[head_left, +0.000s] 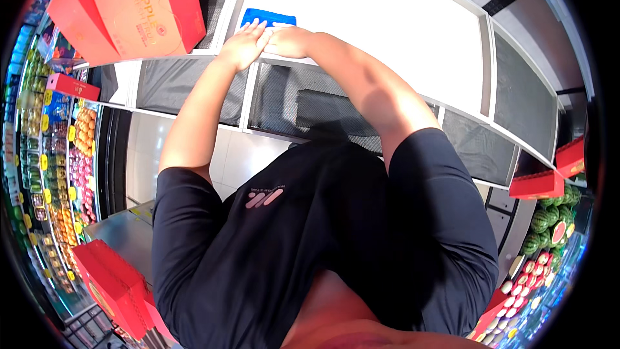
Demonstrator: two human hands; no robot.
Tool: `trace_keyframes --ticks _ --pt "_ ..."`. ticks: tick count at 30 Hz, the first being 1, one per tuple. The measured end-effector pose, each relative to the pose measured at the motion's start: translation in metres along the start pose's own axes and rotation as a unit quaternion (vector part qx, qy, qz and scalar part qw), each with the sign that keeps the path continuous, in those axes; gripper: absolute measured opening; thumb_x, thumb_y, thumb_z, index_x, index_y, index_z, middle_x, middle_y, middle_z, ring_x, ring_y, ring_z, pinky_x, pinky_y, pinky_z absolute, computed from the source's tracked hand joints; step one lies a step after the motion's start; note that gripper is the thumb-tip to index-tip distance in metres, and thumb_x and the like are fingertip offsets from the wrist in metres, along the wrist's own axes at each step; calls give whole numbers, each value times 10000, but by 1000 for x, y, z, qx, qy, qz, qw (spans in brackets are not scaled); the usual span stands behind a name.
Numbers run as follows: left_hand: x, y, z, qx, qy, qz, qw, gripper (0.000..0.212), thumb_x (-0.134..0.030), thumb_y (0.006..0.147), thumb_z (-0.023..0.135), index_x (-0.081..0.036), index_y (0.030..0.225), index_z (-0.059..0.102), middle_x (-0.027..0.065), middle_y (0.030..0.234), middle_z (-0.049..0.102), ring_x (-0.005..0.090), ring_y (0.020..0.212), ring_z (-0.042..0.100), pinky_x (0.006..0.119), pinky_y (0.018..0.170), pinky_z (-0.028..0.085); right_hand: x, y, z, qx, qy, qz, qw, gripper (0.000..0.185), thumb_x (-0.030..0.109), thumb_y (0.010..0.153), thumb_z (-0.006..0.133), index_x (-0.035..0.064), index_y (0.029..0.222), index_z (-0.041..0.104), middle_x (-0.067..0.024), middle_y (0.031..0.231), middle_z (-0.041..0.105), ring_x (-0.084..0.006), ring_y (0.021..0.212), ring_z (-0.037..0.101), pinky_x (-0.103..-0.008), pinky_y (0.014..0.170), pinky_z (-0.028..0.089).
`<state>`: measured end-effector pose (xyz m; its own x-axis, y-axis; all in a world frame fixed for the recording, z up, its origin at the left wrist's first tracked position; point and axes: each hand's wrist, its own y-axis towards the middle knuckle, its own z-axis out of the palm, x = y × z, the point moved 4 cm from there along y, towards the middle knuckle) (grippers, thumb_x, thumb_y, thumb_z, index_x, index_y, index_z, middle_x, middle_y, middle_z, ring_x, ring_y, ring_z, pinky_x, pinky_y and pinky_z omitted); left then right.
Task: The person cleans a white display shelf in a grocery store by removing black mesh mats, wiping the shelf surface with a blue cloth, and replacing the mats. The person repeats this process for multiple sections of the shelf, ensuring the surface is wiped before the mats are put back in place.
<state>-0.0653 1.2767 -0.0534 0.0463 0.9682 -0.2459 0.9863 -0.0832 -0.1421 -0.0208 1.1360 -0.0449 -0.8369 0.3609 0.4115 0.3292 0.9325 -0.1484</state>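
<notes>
A folded blue cloth (269, 16) lies on the white display surface (378, 24), near its front left corner. My right hand (289, 41) rests at the cloth's near edge, its fingers pointing left and partly covered by my left hand. My left hand (246, 43) lies flat across the cloth's left part and the fingers of my right hand, with its own fingers spread a little. The undersides of both hands are hidden, so whether either one grips the cloth does not show.
A large red and orange fruit gift bag (140, 9) stands left of the white surface. Dark mesh panels (319, 102) in a white frame run along the front. Shelves of fruit (53, 155) line the far left. Red boxes (536, 184) and watermelons (545, 220) are at the right.
</notes>
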Motion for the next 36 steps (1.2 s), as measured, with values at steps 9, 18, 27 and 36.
trace_keyframes --ticks 9,18,27,36 --pt "-43 13 26 9 45 20 999 775 -577 1068 128 -29 1573 339 286 1604 311 402 1524 256 419 1271 184 -34 -39 12 -77 30 21 996 532 401 1009 392 45 1317 641 -196 1401 601 -353 1380 487 -430 1188 354" --pt "-118 15 26 50 34 -7 998 783 -642 1047 140 -119 1608 300 224 1646 269 402 1528 248 437 1251 237 -69 -100 21 -80 25 6 996 431 361 1042 428 64 1278 631 -161 1359 623 -337 1298 549 -424 1109 426" --pt "-178 15 25 71 32 30 997 803 -661 1040 135 -118 1610 292 250 1640 267 385 1518 289 460 1216 314 -78 -161 12 -119 75 55 989 496 416 1028 414 36 1226 662 -197 1286 660 -361 1229 593 -419 1057 465" --pt "-230 21 37 79 49 59 994 815 -682 1034 141 -127 1614 283 211 1650 277 357 1531 268 451 1224 300 -83 -224 -3 -113 107 76 985 374 280 1001 520 41 1271 619 -191 1266 659 -373 1208 595 -429 1076 449"
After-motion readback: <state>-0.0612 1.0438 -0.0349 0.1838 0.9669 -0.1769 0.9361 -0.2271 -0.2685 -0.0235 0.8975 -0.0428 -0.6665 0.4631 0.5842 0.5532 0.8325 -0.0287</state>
